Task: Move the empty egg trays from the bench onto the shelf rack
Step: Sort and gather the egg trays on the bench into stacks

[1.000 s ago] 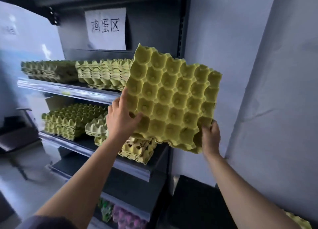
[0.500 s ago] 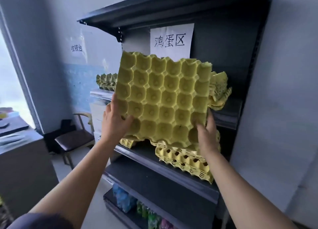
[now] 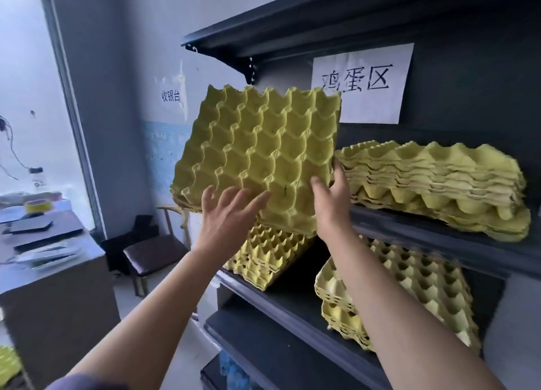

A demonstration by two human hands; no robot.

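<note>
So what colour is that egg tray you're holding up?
The egg tray is yellow-green all over; the head view shows it best.

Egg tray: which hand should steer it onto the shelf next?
Right, likely. The right hand grips the egg tray at its lower corner, beside the upper-shelf stack; the left hand only presses open fingers against its face.

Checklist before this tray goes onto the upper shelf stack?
1. Right hand grips egg tray edge: ok.
2. Left hand gripping: not ok, fingers spread flat against the face.
3. Tray empty: ok.
4. Tray level: not ok, tilted steeply.
5. Headroom above upper stack: ok.
6. Upper shelf behind tray: cannot tell, hidden.
</note>
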